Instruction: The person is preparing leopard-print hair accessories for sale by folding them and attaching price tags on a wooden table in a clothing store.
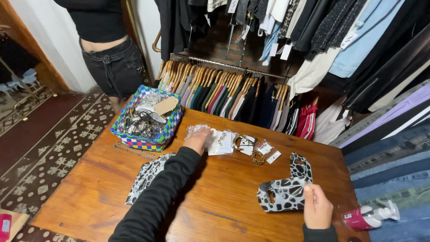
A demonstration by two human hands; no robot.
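My left hand, in a black sleeve, reaches across the wooden table and rests its fingers on a clear packet of jewellery at the left end of a row of small packets. My right hand grips the lower edge of a black-and-white patterned bag with a cut-out handle, held near the table's right side. A second bag of the same pattern lies flat under my left forearm.
A woven blue, green and white basket full of metal accessories stands at the table's back left. A pink spray bottle lies at the right edge. Racks of hanging clothes fill the back. A person in black shorts stands behind the basket.
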